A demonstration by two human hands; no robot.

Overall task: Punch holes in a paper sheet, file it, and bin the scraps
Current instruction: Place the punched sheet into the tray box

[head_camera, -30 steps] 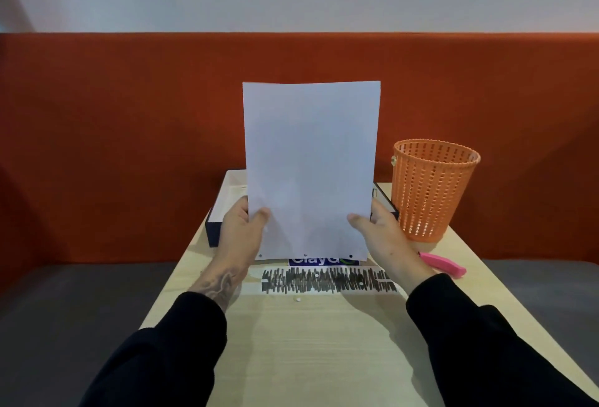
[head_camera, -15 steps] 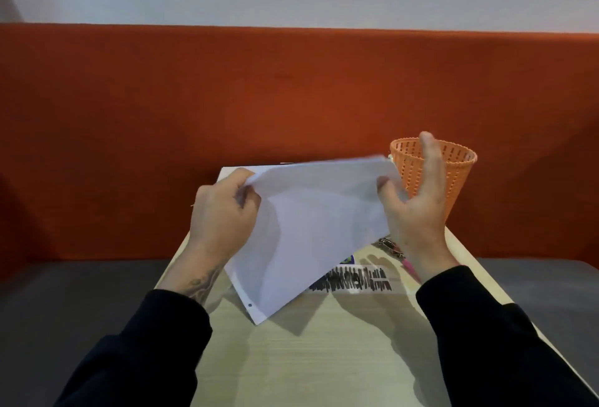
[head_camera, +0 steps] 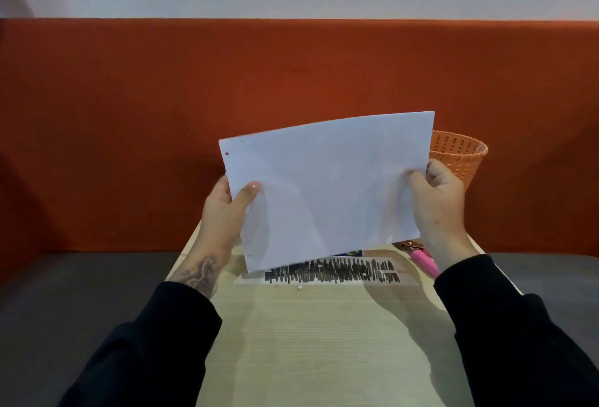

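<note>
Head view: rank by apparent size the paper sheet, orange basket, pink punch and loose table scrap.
1. paper sheet, nearest camera.
2. orange basket, partly hidden.
3. pink punch, partly hidden.
4. scrap.

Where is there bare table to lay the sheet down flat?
Near table, between the sleeves and this side of the scribbled strip, is bare but for a scrap. Crowded past it: pink punch and basket on the right; the sheet hides the rest.

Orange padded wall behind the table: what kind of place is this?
Probably an office break corner or booth seat, used as a desk. The orange-red upholstered bench back stands behind a pale wooden table, with an orange plastic mesh wastebasket and a pink hole punch.
</note>
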